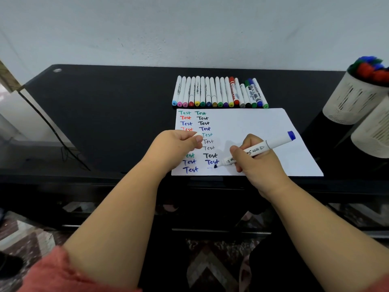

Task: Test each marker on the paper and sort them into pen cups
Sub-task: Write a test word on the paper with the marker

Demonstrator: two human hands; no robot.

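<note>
A white sheet of paper [252, 127] lies on the black desk, with two columns of the word "Test" in green, red, blue and black. My right hand [256, 163] grips a white marker with a blue end cap [271, 144]; its dark tip touches the paper at the bottom of the second column. My left hand [176, 146] rests on the paper's left part and pinches the marker's white cap [197, 134]. A row of several capped markers [219, 92] lies just beyond the paper. Two white mesh pen cups stand at the right: the far one [353, 100] holds markers, the near one [372, 133] is cut off by the frame.
The black desk [105, 114] reaches to a pale wall behind. A dark cable [52, 131] hangs at the desk's left edge. Drawers sit under the front edge, and a patterned floor shows below.
</note>
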